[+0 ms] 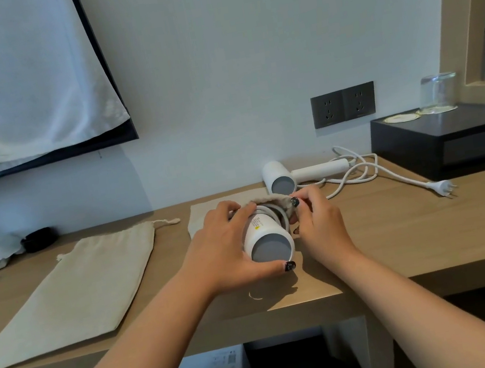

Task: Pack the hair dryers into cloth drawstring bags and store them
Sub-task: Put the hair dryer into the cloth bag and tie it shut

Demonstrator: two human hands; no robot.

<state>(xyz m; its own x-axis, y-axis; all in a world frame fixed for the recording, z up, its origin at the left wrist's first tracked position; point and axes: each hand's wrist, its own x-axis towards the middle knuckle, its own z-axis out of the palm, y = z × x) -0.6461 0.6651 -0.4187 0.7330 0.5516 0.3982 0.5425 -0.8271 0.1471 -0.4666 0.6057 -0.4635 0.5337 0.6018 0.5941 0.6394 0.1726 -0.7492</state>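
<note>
A white hair dryer [267,237] with its cord coiled round it lies at the mouth of a beige drawstring bag [207,213] in the middle of the wooden desk [404,237]. My left hand [228,244] grips the dryer's barrel, thumb under its grey end. My right hand [318,222] pinches the bag's rim just right of the dryer. A second white hair dryer [278,177] lies behind, its cord [370,168] and plug [442,185] trailing right. A second beige drawstring bag [85,287] lies flat on the left.
A black box [451,136] with an upturned glass [438,93] stands at the back right, below wall sockets [343,104]. Packets and a black object [40,238] sit at the far left. White cloth [8,78] hangs over a dark screen above.
</note>
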